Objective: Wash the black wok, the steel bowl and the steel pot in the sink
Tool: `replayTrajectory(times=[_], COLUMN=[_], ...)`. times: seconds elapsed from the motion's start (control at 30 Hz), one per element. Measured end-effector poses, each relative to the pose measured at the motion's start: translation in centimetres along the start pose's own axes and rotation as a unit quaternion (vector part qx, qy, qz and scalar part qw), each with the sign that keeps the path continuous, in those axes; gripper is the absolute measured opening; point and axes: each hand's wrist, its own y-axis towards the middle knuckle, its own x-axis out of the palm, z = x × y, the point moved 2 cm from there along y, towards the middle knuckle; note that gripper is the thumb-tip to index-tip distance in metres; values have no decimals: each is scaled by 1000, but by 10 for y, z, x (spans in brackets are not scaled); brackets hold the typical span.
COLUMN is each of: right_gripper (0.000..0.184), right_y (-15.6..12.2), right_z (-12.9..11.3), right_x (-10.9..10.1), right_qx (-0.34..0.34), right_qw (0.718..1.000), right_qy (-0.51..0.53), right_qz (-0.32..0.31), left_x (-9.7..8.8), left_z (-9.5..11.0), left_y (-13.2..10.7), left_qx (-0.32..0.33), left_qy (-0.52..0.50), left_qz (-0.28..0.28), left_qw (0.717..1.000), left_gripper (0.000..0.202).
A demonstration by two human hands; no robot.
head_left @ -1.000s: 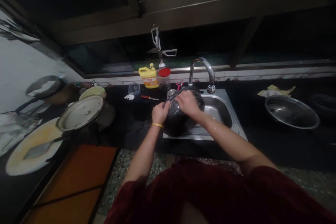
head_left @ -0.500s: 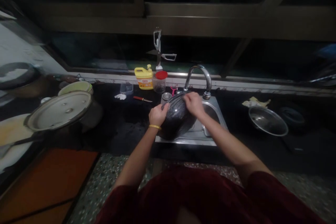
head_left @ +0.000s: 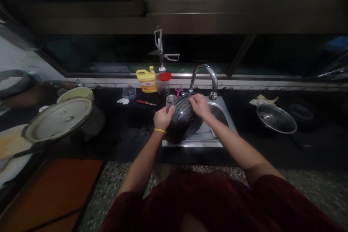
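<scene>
Well off to the left of the left hand (head_left: 163, 117) there's a big metal lid (head_left: 58, 119) sitting tilted on a pot. Behind that hand: a yellow detergent bottle (head_left: 146, 81), a red-capped jar (head_left: 163, 83) and a small red-handled knife (head_left: 146, 102) lying flat on the dark counter. Well right of the right hand (head_left: 199, 105) sits a steel bowl (head_left: 276, 123), with a yellowish rag (head_left: 263, 100) behind it.

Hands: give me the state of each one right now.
Left hand: closed on the rim of the dark pan, holding it tilted over the sink.
Right hand: laid on the pan's surface; whether it grips anything cannot be told.
</scene>
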Motion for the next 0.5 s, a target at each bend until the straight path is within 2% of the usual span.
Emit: replayTrajectory(times=[0.07, 0.1, 0.13, 0.23, 0.27, 0.3, 0.37, 0.4, 0.43, 0.5], right_gripper=[34, 35, 35, 31, 31, 31, 34, 35, 35, 32], right_y=[2, 1, -1, -6, -6, -4, -1, -1, -2, -10], right_z=[8, 8, 4, -7, -4, 2, 17, 21, 19, 3], right_x=[-2, -2, -2, 1, 1, 0, -2, -2, -1, 2], right_qx=[91, 94, 64, -83, -86, -55, 51, 83, 81, -2], right_qw=[996, 995, 998, 996, 996, 998, 997, 995, 995, 997], right_qy=[-2, 0, 4, 28, 36, 43, 54, 58, 63, 75], right_qz=[22, 26, 23, 0, -1, 2, 16, 19, 17, 3], left_x=[0, 0, 0, 0, 0, 0, 1, 1, 1, 1], left_z=[-1, -1, -2, -3, -3, -4, -5, -6, -6, -6], left_y=[1, 1, 1, 1, 1, 1, 1, 0, 0, -2], left_qx=[-1, -1, 2, 18, 22, 22, 15, 9, 4, -1], left_qy=[-4, -7, -12, -40, -51, -62, -77, -82, -85, -92], left_qz=[-1, 0, 3, 21, 27, 33, 37, 37, 38, 44], left_qw=[1000, 1000, 1000, 999, 998, 997, 996, 996, 996, 995], left_gripper=[52, 51, 51, 50, 49, 49, 48, 48, 48, 48])
